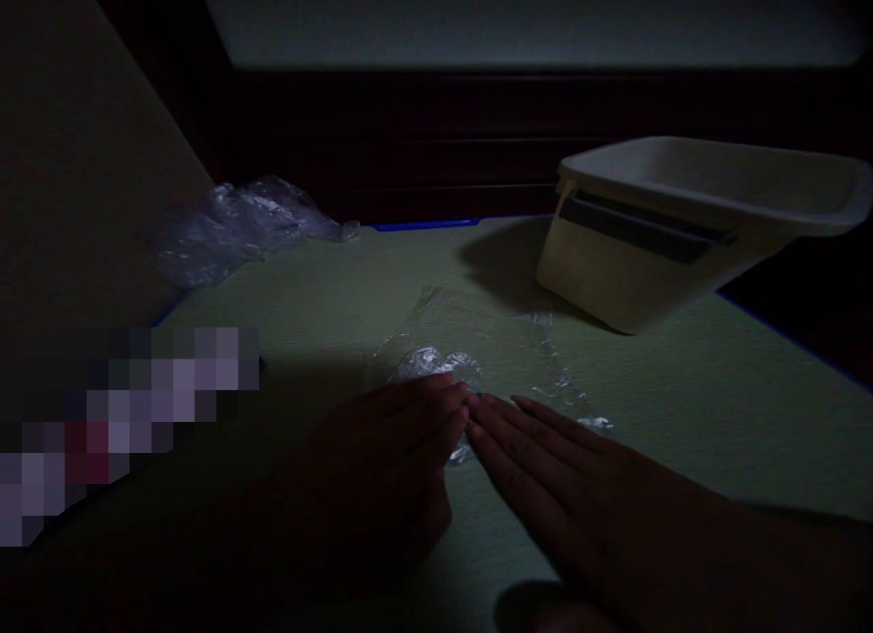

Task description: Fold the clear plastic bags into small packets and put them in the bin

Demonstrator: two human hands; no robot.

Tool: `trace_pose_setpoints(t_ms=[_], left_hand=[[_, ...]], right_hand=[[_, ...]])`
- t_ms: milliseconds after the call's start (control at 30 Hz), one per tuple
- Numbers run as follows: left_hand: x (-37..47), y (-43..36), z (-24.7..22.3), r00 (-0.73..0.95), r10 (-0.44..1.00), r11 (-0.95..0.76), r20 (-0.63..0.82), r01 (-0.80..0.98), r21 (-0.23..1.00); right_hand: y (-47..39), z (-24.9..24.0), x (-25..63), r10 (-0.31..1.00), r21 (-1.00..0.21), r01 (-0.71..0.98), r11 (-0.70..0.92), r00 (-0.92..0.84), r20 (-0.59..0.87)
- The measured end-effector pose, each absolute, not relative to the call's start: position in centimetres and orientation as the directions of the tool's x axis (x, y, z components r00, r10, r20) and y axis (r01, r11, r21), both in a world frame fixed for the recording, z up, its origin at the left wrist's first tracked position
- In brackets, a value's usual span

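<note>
A clear plastic bag [491, 328] lies spread on the pale green tabletop, with a crumpled, shiny part near my fingertips. My left hand [388, 442] rests over its near left part, fingers stretched out and slightly bent, thumb lower down. From the right, my right hand [566, 474] reaches in with its fingers straight and flat on the bag's near edge. The fingertips of both hands meet at the crumpled part. Neither hand visibly grips anything, though the dim light hides what is under the left palm.
At the back right stands a cream plastic bin [614, 278] with a dark handle strip. A heap of crumpled clear plastic [238, 228] sits at the back left. On the left lies a long pixelated object [150, 415]. Dark panelling [409, 151] rises behind the table [770, 415].
</note>
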State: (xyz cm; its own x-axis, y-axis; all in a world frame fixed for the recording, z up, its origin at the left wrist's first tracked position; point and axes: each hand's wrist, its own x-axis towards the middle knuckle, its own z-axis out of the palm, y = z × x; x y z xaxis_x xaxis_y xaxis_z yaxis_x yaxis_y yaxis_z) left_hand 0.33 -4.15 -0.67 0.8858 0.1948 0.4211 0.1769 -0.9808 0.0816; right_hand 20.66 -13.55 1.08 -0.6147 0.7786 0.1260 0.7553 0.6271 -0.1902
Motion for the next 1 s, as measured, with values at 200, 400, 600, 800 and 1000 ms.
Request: trace_pose_setpoints(t_ms=[200,400,600,800,1000], left_hand=[[0.5,-4.2,-0.5,0.913,0.259,-0.966,0.314,0.239,0.100],[0.5,-4.5,-0.6,0.876,0.320,-0.942,0.362,0.334,0.025],[0.6,-4.6,-0.7,0.838,0.381,-0.906,0.391,0.422,-0.021],[0.7,-4.7,-0.3,0.815,0.356,-0.886,0.457,0.450,-0.112],[1.1,-5.4,-0.1,0.898,0.190,-0.953,0.397,0.266,-0.147]], right_hand=[[-13.5,1.3,20.7,0.793,-0.240,0.758,0.607,-0.598,0.119],[-13.5,1.4,20.7,0.805,-0.273,0.763,0.586,-0.587,0.085],[-13.6,1.4,20.5,0.816,-0.269,0.774,0.573,-0.570,0.099],[-13.6,1.2,20.5,0.809,-0.253,0.771,0.585,-0.578,0.110],[-12.9,-0.8,20.5,0.777,-0.187,0.754,0.630,-0.609,0.162]])
